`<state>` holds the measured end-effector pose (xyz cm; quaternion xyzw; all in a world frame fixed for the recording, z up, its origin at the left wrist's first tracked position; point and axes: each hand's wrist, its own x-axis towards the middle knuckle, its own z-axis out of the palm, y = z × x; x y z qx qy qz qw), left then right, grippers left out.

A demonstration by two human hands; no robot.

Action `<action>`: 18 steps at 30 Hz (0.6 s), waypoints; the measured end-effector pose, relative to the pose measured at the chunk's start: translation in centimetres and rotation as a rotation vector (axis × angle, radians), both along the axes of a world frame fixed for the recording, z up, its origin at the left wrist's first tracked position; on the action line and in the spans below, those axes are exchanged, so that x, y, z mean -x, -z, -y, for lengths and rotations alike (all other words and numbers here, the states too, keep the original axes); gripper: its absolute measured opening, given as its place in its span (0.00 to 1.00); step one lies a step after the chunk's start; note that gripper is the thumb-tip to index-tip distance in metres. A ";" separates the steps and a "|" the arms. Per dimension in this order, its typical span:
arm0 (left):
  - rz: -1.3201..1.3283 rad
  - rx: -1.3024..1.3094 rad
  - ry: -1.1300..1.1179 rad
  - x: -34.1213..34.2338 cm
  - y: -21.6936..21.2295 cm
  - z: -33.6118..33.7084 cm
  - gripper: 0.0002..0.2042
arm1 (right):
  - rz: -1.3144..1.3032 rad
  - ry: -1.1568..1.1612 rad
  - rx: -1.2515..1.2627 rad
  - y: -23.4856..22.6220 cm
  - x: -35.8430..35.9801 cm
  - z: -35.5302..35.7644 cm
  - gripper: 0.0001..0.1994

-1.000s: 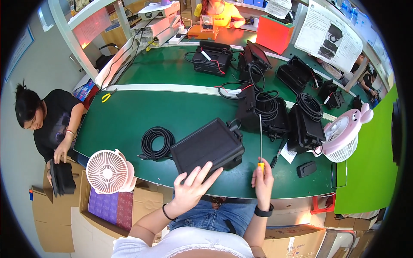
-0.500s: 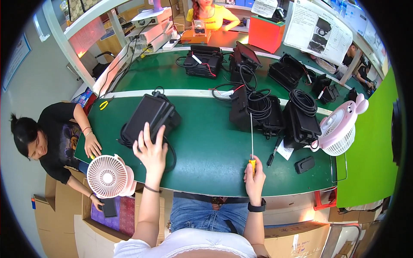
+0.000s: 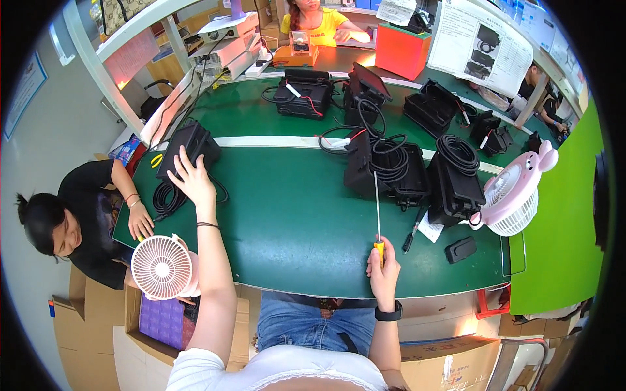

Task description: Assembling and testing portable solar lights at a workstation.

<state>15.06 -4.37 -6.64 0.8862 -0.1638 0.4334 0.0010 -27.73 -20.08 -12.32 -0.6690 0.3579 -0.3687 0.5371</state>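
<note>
My left hand (image 3: 195, 184), fingers spread, rests against the near side of a closed black plastic box (image 3: 194, 140) at the left of the green table. A coiled black cable (image 3: 168, 202) lies beside that box. My right hand (image 3: 383, 272) is closed around the yellow handle of a screwdriver (image 3: 379, 247), near the table's front edge. Its long shaft points away from me, toward an open black box (image 3: 357, 171) with a coil of cable (image 3: 390, 166) on it. To the right stands another black box (image 3: 450, 199) with a cable coil on top.
Yellow-handled pliers (image 3: 156, 160) lie beyond the left box. Pink fans stand at the left (image 3: 163, 267) and right (image 3: 515, 186). A black pen (image 3: 411, 238) and small black part (image 3: 461, 250) lie at right. A co-worker (image 3: 85, 208) leans in at left; opened boxes (image 3: 303, 94) line the back.
The closed black box has slid left and away from me with my left hand on it. My right hand has barely moved. The co-worker's lower hand no longer shows the dark flat item.
</note>
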 end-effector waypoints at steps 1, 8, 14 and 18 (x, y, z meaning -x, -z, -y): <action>-0.041 0.020 -0.008 0.1 -0.2 0.6 0.17 | -0.003 0.011 0.008 0.1 0.1 0.0 0.17; -0.008 0.105 0.466 3.5 -2.9 5.5 0.16 | -0.054 -0.040 0.042 -0.2 0.5 -0.4 0.17; -0.331 0.061 0.728 2.4 0.6 12.0 0.20 | -0.297 -0.154 0.284 -1.0 0.7 -0.7 0.16; -0.438 0.106 0.756 1.6 2.8 15.5 0.29 | -0.199 -0.111 0.164 -0.3 0.8 -0.9 0.16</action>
